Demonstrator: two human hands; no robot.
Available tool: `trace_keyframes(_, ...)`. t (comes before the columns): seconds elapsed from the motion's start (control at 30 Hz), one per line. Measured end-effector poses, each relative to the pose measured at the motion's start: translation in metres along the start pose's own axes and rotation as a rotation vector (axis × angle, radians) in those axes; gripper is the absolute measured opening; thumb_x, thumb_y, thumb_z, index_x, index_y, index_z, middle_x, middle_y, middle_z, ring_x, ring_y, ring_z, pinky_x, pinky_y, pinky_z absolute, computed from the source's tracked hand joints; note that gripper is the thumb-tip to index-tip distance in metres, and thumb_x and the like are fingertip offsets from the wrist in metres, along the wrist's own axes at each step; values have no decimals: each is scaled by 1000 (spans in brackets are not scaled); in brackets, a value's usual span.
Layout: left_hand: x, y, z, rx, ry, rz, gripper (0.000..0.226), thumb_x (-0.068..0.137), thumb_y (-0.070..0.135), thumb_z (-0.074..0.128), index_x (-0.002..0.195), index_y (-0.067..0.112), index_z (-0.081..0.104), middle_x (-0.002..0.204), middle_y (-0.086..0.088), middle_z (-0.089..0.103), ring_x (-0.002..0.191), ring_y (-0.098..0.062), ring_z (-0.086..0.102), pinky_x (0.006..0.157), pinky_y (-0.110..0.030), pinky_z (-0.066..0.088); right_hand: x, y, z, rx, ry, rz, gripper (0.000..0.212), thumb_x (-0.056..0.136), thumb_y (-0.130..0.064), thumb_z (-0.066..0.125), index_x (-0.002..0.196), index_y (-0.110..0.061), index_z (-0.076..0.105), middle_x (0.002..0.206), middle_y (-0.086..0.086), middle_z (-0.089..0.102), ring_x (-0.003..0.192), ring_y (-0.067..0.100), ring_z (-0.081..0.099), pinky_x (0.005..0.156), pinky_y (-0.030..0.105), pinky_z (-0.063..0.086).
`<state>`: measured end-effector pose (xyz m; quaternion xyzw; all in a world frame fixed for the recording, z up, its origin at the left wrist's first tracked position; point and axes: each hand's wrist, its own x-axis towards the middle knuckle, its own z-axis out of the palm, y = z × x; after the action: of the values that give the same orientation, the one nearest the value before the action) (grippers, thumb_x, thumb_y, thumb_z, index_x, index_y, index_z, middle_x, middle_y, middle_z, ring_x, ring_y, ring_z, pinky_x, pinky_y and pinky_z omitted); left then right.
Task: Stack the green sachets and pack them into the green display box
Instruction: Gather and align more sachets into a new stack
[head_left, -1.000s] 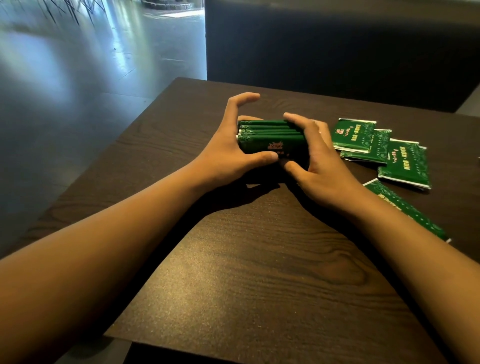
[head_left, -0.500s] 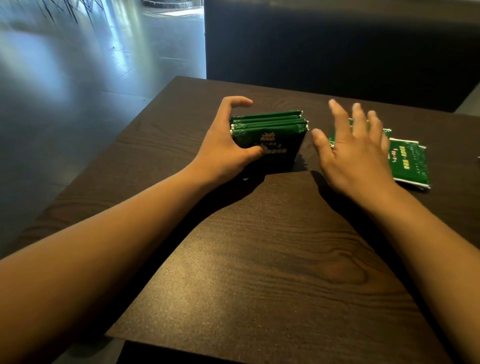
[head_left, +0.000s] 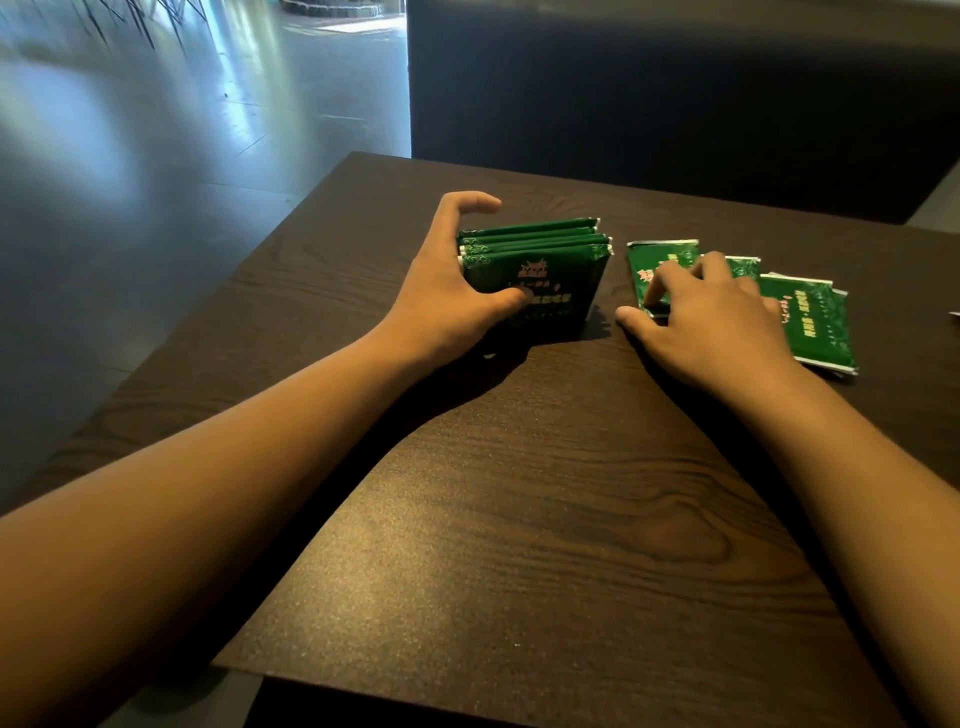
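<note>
— Standing on edge near the far left of the dark wood-grain counter (head_left: 519, 519), a stack of green sachets (head_left: 540, 275) is held by the left hand (head_left: 447, 296). How is that grip set?

— The left grip is clamped on the stack: the thumb is pressed against the printed front face, and the index finger is hooked over the top and down the far side. The sachets are kept upright, their top edges lined up in a row.

— And the right hand (head_left: 711, 317)?

— It is laid palm-down on the loose sachets (head_left: 815, 322), just to the right of the stack. The fingertips (head_left: 657, 288) are bent onto the nearest loose sachet (head_left: 654, 260), and the thumb is rested on the counter beside it. Nothing is seen to be pinched or lifted; the right grip is spread, not closed.

— How are the loose ones arranged?

— They are lain flat and overlapped in a short row, partly hidden under the hand. Stack and loose pile are set apart by a narrow strip of bare counter. A dark upholstered seat back (head_left: 675, 93) is seen beyond the far edge, and a glossy floor (head_left: 156, 156) to the left.
</note>
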<state>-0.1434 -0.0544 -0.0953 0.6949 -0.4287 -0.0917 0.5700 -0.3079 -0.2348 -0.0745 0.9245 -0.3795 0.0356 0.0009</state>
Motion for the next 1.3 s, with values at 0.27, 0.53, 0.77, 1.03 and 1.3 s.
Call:
trace_keyframes(0.27,0,0,-1,15,9,9,72,82,8,84,138,24,42,118,-1,62,103,-14,69,87,-23,59,0,0,0,-42,58,8,68,90,-69,54,137,-20,46,132,20,56,127,46,47,101,55,43)
trace_keyframes(0.53,-1,0,0,8,6,7,71,83,8,83,138,24,42,120,-2,62,105,-15,69,91,-30,60,-6,-2,-8,55,134,-81,79,87,-47,70,150,-27,28,130,18,45,110,42,55,85,53,54)
trace_keyframes(0.77,0,-1,0,7,17,-1,71,83,9,84,137,25,42,121,-3,62,105,-15,68,91,-30,60,-5,-5,-2,124,65,-81,91,85,-58,70,156,-25,23,136,18,41,127,39,45,99,50,46)
trace_keyframes(1.03,0,0,0,8,13,-5,70,83,9,83,138,25,42,123,-3,61,108,-16,67,93,-33,60,-2,0,-4,229,-55,-36,100,83,-63,68,158,-17,21,146,22,45,132,39,47,108,49,42)
trace_keyframes(1.3,0,-2,1,-6,35,-23,70,82,10,84,137,26,43,120,-4,64,107,-17,69,94,-40,61,-7,-7,-2,398,168,-144,93,79,-13,82,153,-29,26,132,13,47,114,32,54,93,43,46)
